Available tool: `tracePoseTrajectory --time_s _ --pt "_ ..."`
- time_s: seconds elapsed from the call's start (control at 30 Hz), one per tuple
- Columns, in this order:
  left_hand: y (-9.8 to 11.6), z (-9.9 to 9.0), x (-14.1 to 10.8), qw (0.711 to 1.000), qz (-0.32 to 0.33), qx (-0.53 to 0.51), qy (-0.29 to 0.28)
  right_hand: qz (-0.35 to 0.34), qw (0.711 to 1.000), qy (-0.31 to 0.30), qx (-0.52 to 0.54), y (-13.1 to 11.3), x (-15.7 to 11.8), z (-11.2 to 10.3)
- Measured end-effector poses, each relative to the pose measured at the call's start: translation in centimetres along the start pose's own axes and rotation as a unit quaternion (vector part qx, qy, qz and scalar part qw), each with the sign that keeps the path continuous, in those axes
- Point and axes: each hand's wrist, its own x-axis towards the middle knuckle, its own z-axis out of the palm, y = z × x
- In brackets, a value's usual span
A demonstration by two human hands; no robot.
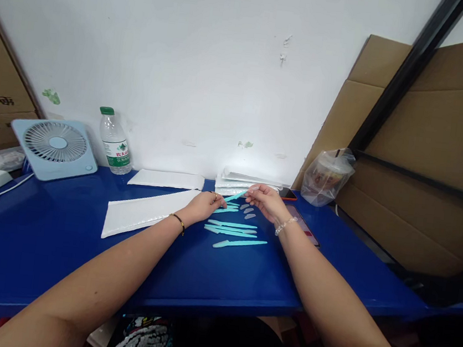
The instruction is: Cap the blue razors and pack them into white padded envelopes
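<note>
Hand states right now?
Left hand: closed, pinching one end of a teal stick.
Right hand: closed, fingers at the same stick's other end.

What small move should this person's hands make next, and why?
Probably a gentle pull by the right hand at the far end of the turquoise stick, with the left hand steadying it: the hands are at opposite ends of it, and small loose greyish pieces lie nearby. Whether the right hand also pinches such a piece is too small to tell.
</note>
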Motion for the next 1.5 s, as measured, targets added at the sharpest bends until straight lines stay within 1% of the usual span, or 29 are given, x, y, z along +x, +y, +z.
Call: tracePoseTrajectory --time_s 0.03,0.1,0.17,0.23,0.3,0.33,0.37,0.43,0.5,0.53,0.57,0.6,0.63,0.7,0.77,0.83,0.87,0.93,1.0,1.07,1.17,1.23,1.3,1.37,1.43,1.5 --pt "-0.3 0.0 0.0 1.000 0.000 0.026 0.010 -0.007 0.999 0.006 -0.035 0.2 0.1 -0.6" --pt "-0.7 -0.1 -0.1 0.995 0.015 0.087 0.036 -0.007 0.989 -0.003 -0.148 0.6 0.3 -1.6" --pt "-1.1 -0.1 -0.2 0.990 0.033 0.133 0.045 -0.004 0.958 -0.028 -0.284 1.0 0.5 -2.1" --pt "-1.3 0.0 -0.3 0.988 0.040 0.148 0.038 -0.040 0.918 -0.033 -0.394 1.3 0.4 -1.9" --pt "-1.4 0.1 -0.3 0.987 0.039 0.153 0.031 -0.105 0.883 -0.042 -0.455 1.2 0.0 -0.8" --pt "-1.3 0.2 -0.3 0.987 0.038 0.156 0.031 -0.133 0.871 -0.063 -0.469 1.1 -0.3 0.0" --pt "-1.3 0.3 -0.3 0.986 0.037 0.159 0.032 -0.148 0.861 -0.099 -0.476 0.9 -0.6 0.9" --pt "-1.3 0.4 -0.3 0.985 0.036 0.161 0.038 -0.155 0.839 -0.184 -0.489 0.6 -1.3 2.5" --pt "-1.3 0.3 -0.3 0.987 0.037 0.150 0.049 -0.150 0.815 -0.227 -0.511 0.5 -1.8 3.6" --pt "-1.2 0.3 -0.3 0.988 0.038 0.138 0.056 -0.146 0.808 -0.234 -0.520 0.5 -1.9 3.9" --pt "-1.2 0.2 -0.3 0.990 0.039 0.122 0.064 -0.140 0.807 -0.235 -0.524 0.5 -2.0 4.0" --pt "-1.1 0.1 -0.3 0.991 0.039 0.103 0.072 -0.134 0.813 -0.230 -0.519 0.5 -1.9 3.9" --pt "-0.9 0.0 -0.2 0.993 0.036 0.078 0.083 -0.129 0.825 -0.216 -0.506 0.5 -1.9 3.7" --pt "-0.4 -0.1 -0.3 0.994 0.021 0.011 0.106 -0.127 0.868 -0.163 -0.451 0.4 -1.6 3.3" --pt "0.4 -0.1 -0.4 0.991 0.016 -0.071 0.112 -0.122 0.921 -0.102 -0.355 0.2 -1.4 3.1" --pt "1.2 0.0 -0.6 0.987 0.031 -0.134 0.088 -0.107 0.963 -0.070 -0.236 0.0 -1.3 3.3" --pt "1.5 0.1 -0.6 0.987 0.043 -0.144 0.063 -0.098 0.977 -0.065 -0.177 -0.1 -1.3 3.4" --pt "1.9 0.2 -0.7 0.989 0.054 -0.135 0.009 -0.084 0.991 -0.067 -0.085 -0.1 -1.3 3.8" --pt "2.0 0.3 -0.6 0.992 0.047 -0.115 -0.027 -0.069 0.995 -0.056 -0.035 -0.1 -1.1 4.0" --pt "1.7 0.3 -0.5 0.994 0.033 -0.104 -0.029 -0.052 0.998 -0.028 -0.019 0.0 -0.9 3.8" --pt "0.9 0.0 -0.4 0.997 0.012 -0.077 -0.028 -0.047 0.998 0.040 -0.001 -0.3 -0.4 2.6" --pt "0.3 -0.2 -0.4 0.999 0.004 -0.034 -0.026 -0.052 0.996 0.076 -0.009 -0.5 -0.2 1.3" --pt "-0.1 -0.4 -0.4 0.999 0.016 0.039 -0.002 -0.047 0.992 0.085 -0.075 -0.5 0.0 0.0" --pt "-0.4 -0.4 -0.4 0.992 0.038 0.118 0.029 -0.018 0.980 0.059 -0.191 -0.2 0.1 -1.2" --pt "-0.6 -0.4 -0.5 0.983 0.049 0.172 0.037 0.021 0.955 0.014 -0.296 0.4 0.2 -1.8" --pt "-0.8 -0.3 -0.5 0.980 0.048 0.192 0.033 0.044 0.928 -0.015 -0.370 1.0 0.4 -2.1"
